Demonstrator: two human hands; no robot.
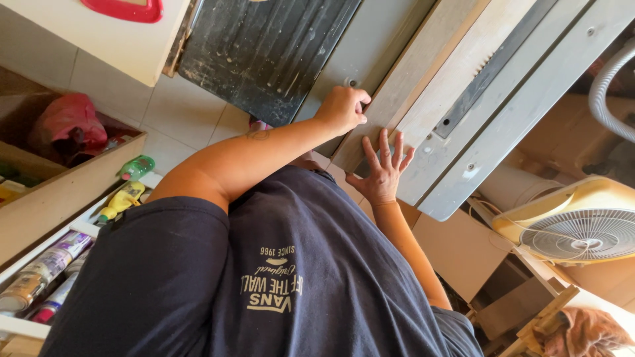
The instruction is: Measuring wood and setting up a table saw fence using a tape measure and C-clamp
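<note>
A long pale wooden board lies on a grey saw table, beside the dark slot with the toothed saw blade. My left hand is closed on the board's left edge near its near end, knuckles up. My right hand lies flat on the near end of the board, palm down with fingers spread, holding nothing. Both hands are well short of the blade. My dark blue T-shirt fills the lower middle of the view.
A dark scratched panel lies left of the table. A yellow box fan stands at the right, with wood offcuts below it. On the left are a shelf of spray cans and bottles, and a wooden box holding a red bag.
</note>
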